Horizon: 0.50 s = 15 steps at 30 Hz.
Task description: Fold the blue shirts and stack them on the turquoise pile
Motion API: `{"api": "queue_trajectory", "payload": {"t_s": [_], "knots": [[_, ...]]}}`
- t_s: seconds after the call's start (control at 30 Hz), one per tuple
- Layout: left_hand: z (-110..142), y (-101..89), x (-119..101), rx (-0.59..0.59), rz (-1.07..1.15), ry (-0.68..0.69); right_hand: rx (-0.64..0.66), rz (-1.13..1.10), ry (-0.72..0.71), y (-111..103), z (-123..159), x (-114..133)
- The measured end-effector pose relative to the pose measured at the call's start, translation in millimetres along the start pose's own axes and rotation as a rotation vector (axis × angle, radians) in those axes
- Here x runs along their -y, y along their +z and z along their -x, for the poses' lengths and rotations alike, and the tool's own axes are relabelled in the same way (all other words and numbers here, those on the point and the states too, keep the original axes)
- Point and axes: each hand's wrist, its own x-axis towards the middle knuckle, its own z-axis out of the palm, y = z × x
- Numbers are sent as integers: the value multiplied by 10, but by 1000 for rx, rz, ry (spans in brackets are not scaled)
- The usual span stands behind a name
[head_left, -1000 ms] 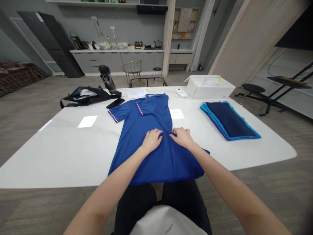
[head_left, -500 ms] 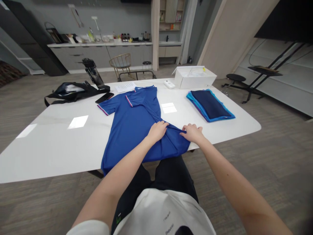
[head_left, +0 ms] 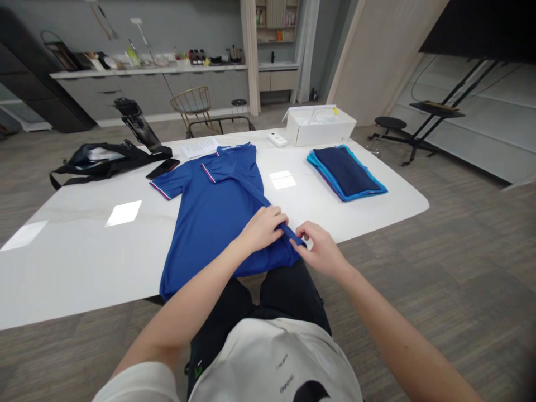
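Observation:
A blue short-sleeved shirt [head_left: 209,223] with red and white cuff trim lies on the white table [head_left: 92,268], its hem hanging over the near edge. One sleeve is folded across the body, and the right side is turned inward. My left hand [head_left: 266,226] is closed on that turned side about midway down. Close by to the right, my right hand [head_left: 320,248] pinches the shirt's lower right corner, slightly raised. Part of the cloth under my left fingers is hidden.
Folded dark and bright blue clothes [head_left: 347,172] are stacked at right. Behind them are a white box [head_left: 320,127] and a small white device [head_left: 277,139]. At left lie a black bag [head_left: 100,159], a phone [head_left: 163,168] and paper [head_left: 199,147], with a dark bottle [head_left: 138,125].
My right hand has drawn the shirt's corner inward and toward me, nearer my left hand. The right side is folded narrower. The whole view has shifted slightly.

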Motion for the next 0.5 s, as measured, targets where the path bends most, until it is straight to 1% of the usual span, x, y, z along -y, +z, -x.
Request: {"api": "queue_trajectory", "payload": {"t_s": [0.07, 0.13, 0.2, 0.23, 0.27, 0.33, 0.43, 0.5], "knots": [[514, -33, 3, -25, -58, -38, 57, 46, -85, 201, 181, 128], [1005, 15, 29, -39, -83, -111, 107, 122, -100, 439, 329, 158], [1385, 110, 46, -48, -91, -176, 133, 190, -78, 655, 425, 115], [1519, 163, 42, -52, -95, -202, 138, 219, -66, 739, 454, 77], [1614, 214, 30, -59, -101, -223, 140, 247, -57, 803, 471, 36], [1702, 297, -17, -77, -118, -241, 133, 300, -41, 871, 480, -45], [1665, 355, -107, -101, -123, -213, 135, 343, -46, 872, 463, -112], [1595, 338, -158, -117, -85, -195, 145, 343, -68, 858, 446, -104]]}}
